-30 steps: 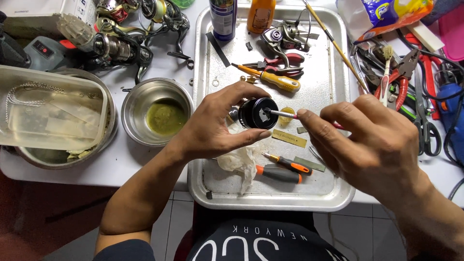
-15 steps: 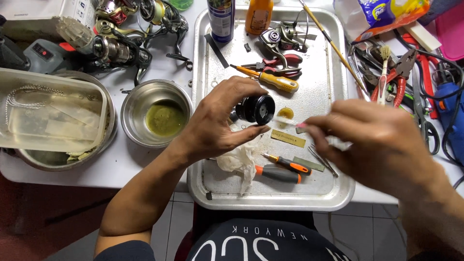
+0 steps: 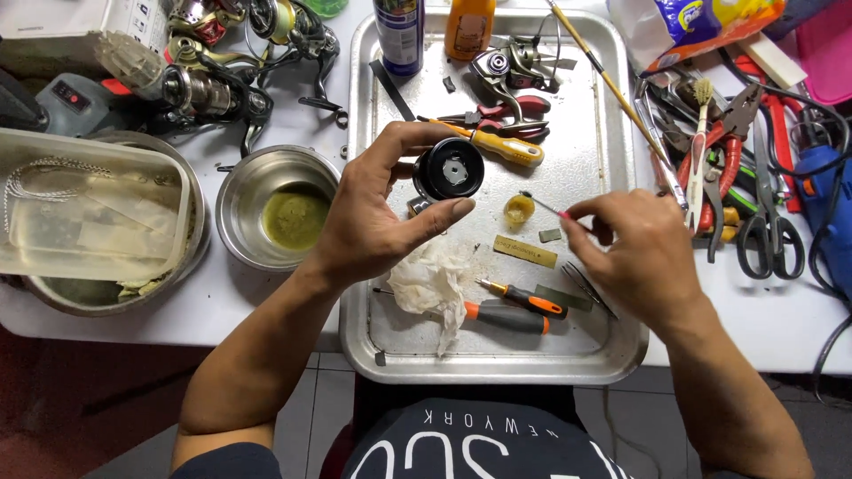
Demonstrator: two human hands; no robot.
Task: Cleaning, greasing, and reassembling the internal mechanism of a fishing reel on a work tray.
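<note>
My left hand (image 3: 377, 213) holds a round black spool-like reel part (image 3: 449, 169) over the metal tray (image 3: 586, 355), its face turned up toward me. My right hand (image 3: 635, 253) pinches a thin stick (image 3: 543, 204) whose tip reaches toward a small yellow dab of grease (image 3: 518, 209) on the tray. The right hand is a little to the right of the black part and does not touch it.
On the tray lie a crumpled tissue (image 3: 430, 279), two orange-handled screwdrivers (image 3: 510, 306), a yellow screwdriver (image 3: 501, 146), a reel body (image 3: 506, 66) and two bottles (image 3: 399, 35). A steel bowl with green liquid (image 3: 280, 208) stands left. Pliers and scissors (image 3: 754, 177) lie right.
My right hand has pulled away from the black part and moved right and down, bringing the stick's tip to the yellow dab. The left hand tilted the part's face up.
</note>
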